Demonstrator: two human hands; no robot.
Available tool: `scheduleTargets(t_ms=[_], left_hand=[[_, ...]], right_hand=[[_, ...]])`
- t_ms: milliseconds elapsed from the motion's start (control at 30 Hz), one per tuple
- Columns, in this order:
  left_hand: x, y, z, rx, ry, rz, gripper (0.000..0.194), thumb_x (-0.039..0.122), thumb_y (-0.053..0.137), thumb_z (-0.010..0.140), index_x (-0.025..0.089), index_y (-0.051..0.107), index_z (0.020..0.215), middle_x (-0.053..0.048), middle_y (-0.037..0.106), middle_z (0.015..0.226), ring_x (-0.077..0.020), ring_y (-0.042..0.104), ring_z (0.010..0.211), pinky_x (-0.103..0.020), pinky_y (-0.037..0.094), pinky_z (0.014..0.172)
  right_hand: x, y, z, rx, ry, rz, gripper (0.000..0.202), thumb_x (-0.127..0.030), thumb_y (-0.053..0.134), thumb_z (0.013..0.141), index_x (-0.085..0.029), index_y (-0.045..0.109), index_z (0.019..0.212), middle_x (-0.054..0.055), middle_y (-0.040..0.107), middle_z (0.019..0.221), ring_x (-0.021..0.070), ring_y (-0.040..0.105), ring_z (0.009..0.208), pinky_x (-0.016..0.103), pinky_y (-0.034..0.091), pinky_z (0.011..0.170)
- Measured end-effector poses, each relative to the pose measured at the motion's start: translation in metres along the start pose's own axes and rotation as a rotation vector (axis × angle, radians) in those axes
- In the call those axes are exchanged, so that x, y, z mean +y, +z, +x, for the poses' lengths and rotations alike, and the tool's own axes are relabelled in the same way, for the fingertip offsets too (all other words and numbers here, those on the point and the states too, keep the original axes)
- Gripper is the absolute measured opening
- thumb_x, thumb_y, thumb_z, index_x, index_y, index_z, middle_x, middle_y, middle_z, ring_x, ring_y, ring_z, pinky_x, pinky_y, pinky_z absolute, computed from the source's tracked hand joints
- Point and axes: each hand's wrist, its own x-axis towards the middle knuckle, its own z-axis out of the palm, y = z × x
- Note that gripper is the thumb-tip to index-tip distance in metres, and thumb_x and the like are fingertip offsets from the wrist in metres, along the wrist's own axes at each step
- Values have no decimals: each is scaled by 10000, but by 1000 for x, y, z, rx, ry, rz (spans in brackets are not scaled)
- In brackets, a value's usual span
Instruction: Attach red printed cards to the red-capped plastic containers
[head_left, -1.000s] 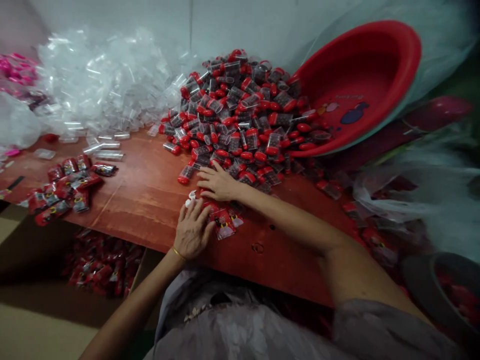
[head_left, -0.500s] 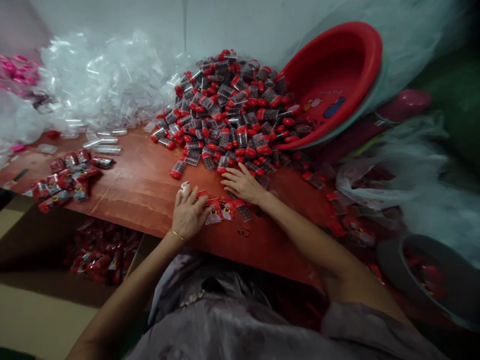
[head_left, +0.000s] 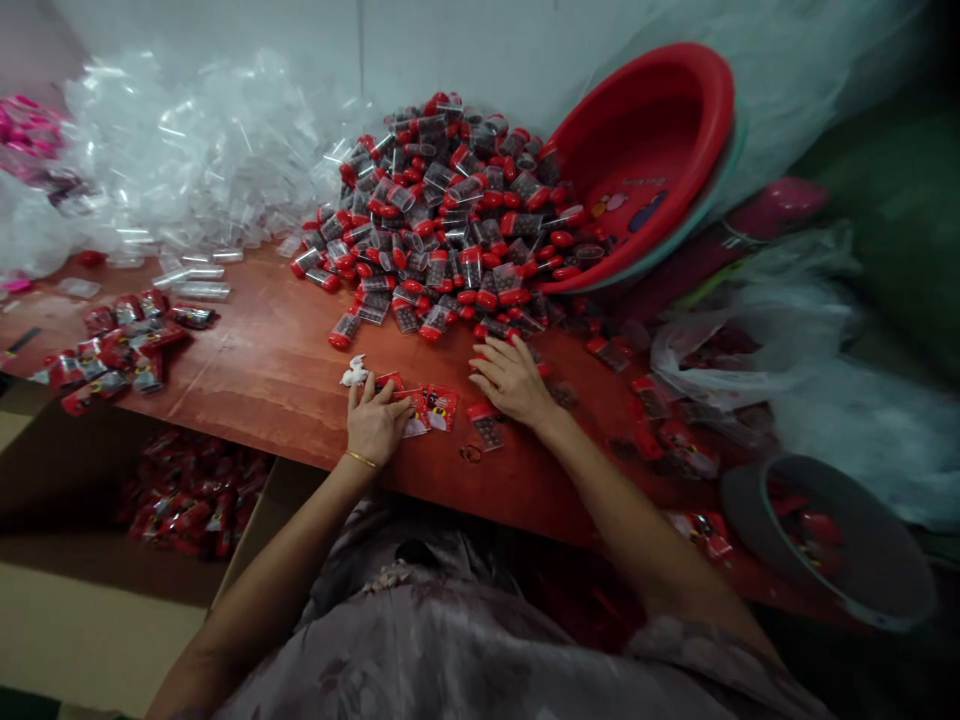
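Observation:
My left hand (head_left: pixel 375 425) lies low over the table with its fingers apart, touching the edge of some red printed cards (head_left: pixel 441 407). Just beyond its fingertips is a small white crumpled-looking piece (head_left: pixel 354 371). My right hand (head_left: pixel 514 382) is spread at the front of a big heap of small clear containers with red ends (head_left: pixel 450 230) and dark contents. Its fingers reach over a few of them, partly hiding them. Between the hands, one such container (head_left: pixel 486 428) lies alone, with a small ring-like band (head_left: pixel 470 454) in front of it.
Filled red packets (head_left: pixel 127 345) lie on the table (head_left: pixel 255 370) at left, near clear tubes (head_left: pixel 201 290) and clear plastic (head_left: pixel 187 150). Below is a cardboard box (head_left: pixel 97 580) of packets. A red basin (head_left: pixel 716 110) leans behind the heap; a grey tub (head_left: pixel 892 560) stands right.
My right hand has drawn back and to the right, uncovering the lone container. My left hand has moved off the white piece, which now lies in plain sight. The whole view has shifted slightly.

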Motion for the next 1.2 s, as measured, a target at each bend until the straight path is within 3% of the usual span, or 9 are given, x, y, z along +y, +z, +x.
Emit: scheduleTargets(t_ms=[167, 333, 467, 633, 867, 1000, 1100, 1200], left_hand=[[-5, 1, -4, -16, 24, -19, 349, 465, 544, 823, 293, 677, 1096, -59, 546, 1336, -360, 333, 1336, -561, 255, 1062], [-3, 3, 0, 5, -13, -33, 257, 413, 536, 843, 299, 730, 968, -50, 594, 1278, -356, 329, 1339, -568, 236, 1069], [0, 5, 3, 56, 3, -65, 229, 374, 537, 848, 290, 745, 899, -44, 636, 1217, -345, 373, 1316, -570, 203, 1087], [3, 8, -4, 83, 1, -87, 255, 361, 562, 832, 273, 719, 1012, -85, 587, 1279, -368, 368, 1314, -577, 223, 1074], [4, 3, -5, 154, -1, -166, 192, 318, 579, 823, 270, 748, 900, -85, 599, 1264, -357, 351, 1327, -573, 191, 1086], [11, -11, -2, 264, -90, -284, 211, 361, 593, 812, 273, 739, 936, -102, 559, 1310, -337, 359, 1328, -561, 209, 1081], [22, -21, -3, 267, -129, -442, 208, 355, 611, 799, 272, 737, 942, -98, 558, 1313, -319, 371, 1324, -544, 206, 1092], [32, -26, -6, 239, -191, -649, 214, 333, 639, 776, 271, 732, 959, -82, 575, 1298, -294, 392, 1314, -512, 193, 1113]], right_hand=[[-62, -10, -35, 160, 139, 104, 245, -285, 458, 914, -207, 681, 980, 66, 674, 1136, 216, 532, 1179, 466, 306, 1078], [-101, 0, -53, 248, 283, 200, 209, -256, 485, 898, -224, 691, 906, 50, 708, 1054, 209, 583, 1107, 436, 361, 1024], [-110, 8, -54, 283, 260, 245, 183, -222, 508, 883, -215, 689, 904, 50, 717, 1019, 194, 598, 1071, 396, 378, 998], [-114, 12, -53, 257, 240, 260, 185, -209, 510, 878, -224, 689, 920, 39, 720, 1004, 190, 604, 1047, 390, 368, 1000], [-123, 11, -53, 272, 255, 306, 180, -215, 511, 879, -218, 685, 923, 46, 722, 1000, 198, 609, 1030, 395, 386, 971], [-128, 9, -46, 304, 447, 496, 220, -284, 495, 889, -202, 653, 1018, 72, 711, 996, 186, 625, 946, 334, 456, 878], [-132, 9, -32, 261, 610, 758, 293, -369, 532, 858, -184, 616, 1069, 70, 698, 977, 172, 630, 840, 292, 486, 780], [-136, 6, -19, 254, 678, 981, 260, -404, 528, 844, -172, 642, 870, 16, 670, 779, 131, 590, 675, 232, 463, 637]])
